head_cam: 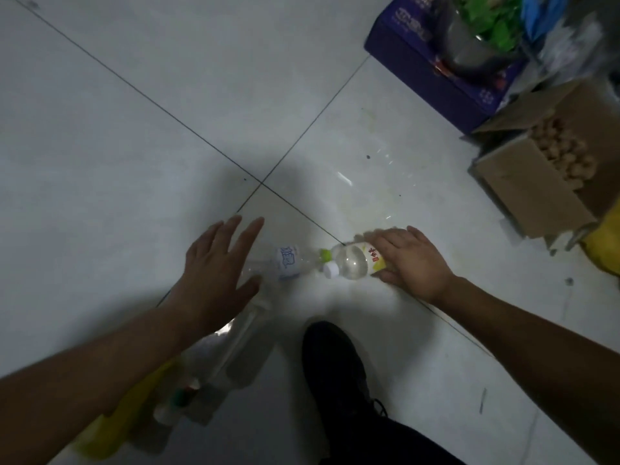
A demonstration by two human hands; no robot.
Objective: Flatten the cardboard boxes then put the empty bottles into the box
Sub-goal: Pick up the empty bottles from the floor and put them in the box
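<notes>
Two empty clear plastic bottles lie on the white tiled floor in front of me. One has a blue-and-white label (288, 262) and a green cap. My left hand (219, 263) hovers over its base with the fingers spread, holding nothing. The other bottle, with a yellow label and white cap (350, 262), lies on its side, and my right hand (411, 260) is closed around its labelled end. Several more clear bottles (231, 350) lie in a heap under my left forearm, partly hidden.
A brown cardboard box (523, 182) with round tan items stands open at the right. A purple box (432, 68) holding a metal bowl and green packets sits at the top right. Something yellow (607, 250) lies at the right edge. My dark shoe (335, 370) is at the bottom centre.
</notes>
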